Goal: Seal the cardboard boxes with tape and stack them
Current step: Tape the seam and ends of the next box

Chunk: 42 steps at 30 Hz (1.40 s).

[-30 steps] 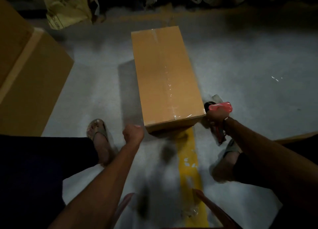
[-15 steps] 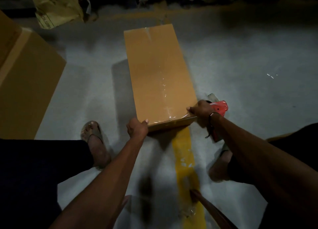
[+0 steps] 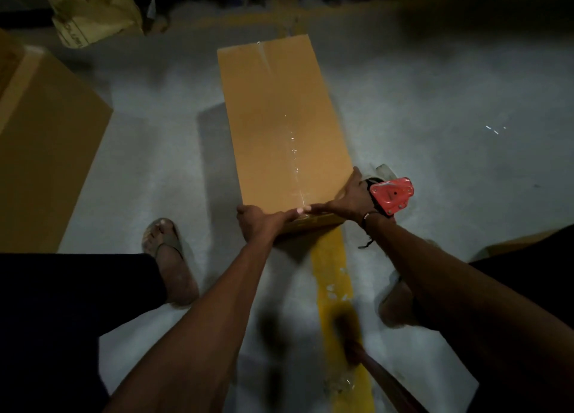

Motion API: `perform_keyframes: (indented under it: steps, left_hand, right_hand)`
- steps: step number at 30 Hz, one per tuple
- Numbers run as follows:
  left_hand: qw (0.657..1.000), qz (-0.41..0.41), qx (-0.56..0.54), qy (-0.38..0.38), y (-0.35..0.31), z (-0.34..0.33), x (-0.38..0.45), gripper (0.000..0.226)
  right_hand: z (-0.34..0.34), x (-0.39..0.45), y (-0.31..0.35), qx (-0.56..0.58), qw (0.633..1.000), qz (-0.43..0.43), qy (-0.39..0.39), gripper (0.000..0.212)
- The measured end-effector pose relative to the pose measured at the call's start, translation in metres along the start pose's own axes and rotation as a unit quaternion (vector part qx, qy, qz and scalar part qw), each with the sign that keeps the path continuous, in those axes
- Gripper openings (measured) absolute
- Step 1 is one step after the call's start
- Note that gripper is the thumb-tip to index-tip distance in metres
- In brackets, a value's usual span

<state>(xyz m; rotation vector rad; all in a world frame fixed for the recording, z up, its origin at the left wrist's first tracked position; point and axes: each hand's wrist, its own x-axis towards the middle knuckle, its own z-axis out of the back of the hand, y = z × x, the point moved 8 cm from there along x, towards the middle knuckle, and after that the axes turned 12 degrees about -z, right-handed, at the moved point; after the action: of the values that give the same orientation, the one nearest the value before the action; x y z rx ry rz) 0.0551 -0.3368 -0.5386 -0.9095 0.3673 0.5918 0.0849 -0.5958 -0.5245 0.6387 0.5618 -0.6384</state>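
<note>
Both my forearms reach forward and down from the bottom of the view, converging on the near end of a long cardboard box (image 3: 285, 127) that lies flat on the grey concrete floor (image 3: 450, 108). My left hand (image 3: 259, 223) sits at the box's near left corner, its fingers laid out along the near top edge toward the middle, pressing there rather than closing around anything. My right hand (image 3: 349, 200) comes in from the other side: its fingers stretch flat along that same edge until the tips meet my left fingertips near the centre, while the thumb runs up the box's right-hand edge. Nothing is gripped in that hand; it is spread against the cardboard. A thin band circles my right wrist.

Just behind the right hand, touching or nearly touching its back, lies a red tape dispenser (image 3: 393, 195); whether it rests on the floor or hangs from my wrist I cannot tell.

A strip of clear tape (image 3: 293, 151) glints down the middle of the box top, from the near edge toward the far end. A yellow floor line (image 3: 332, 276) runs from under the box back toward me. My left foot in a sandal (image 3: 169, 251) stands left of the box.

Farther left stands a larger cardboard carton (image 3: 46, 151), and beyond it, at the far edge, a yellowish printed sack (image 3: 93, 9).
</note>
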Motion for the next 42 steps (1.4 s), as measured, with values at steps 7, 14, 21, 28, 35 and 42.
perform_keyframes:
  steps: [7,14,21,28,35,42]
  left_hand:
    - [1.0,-0.005,-0.017,-0.024,0.013,0.002,0.001,0.124]
    - [0.981,-0.182,0.024,-0.056,0.012,0.017,-0.019,0.13]
    - [0.8,-0.467,0.378,-0.004,-0.024,-0.027,-0.046,0.098]
    - [0.768,-0.465,0.439,-0.038,-0.05,-0.042,-0.021,0.095]
    - [0.743,-0.488,0.456,-0.042,-0.043,-0.048,-0.009,0.096]
    - [0.752,-0.471,0.461,0.024,-0.04,-0.046,-0.013,0.102]
  right_hand:
    - [0.0,0.011,-0.004,0.074,0.997,0.004,0.026,0.141]
    - [0.008,-0.009,-0.002,0.035,0.992,0.123,-0.009,0.156]
    - [-0.016,-0.021,-0.001,-0.186,0.95,0.235,-0.091,0.14]
    - [-0.021,-0.017,0.001,-0.171,0.945,0.216,-0.176,0.123]
    - [-0.029,-0.003,-0.005,-0.207,0.932,0.215,-0.207,0.114]
    - [-0.02,-0.006,0.0,-0.219,0.929,0.224,-0.199,0.1]
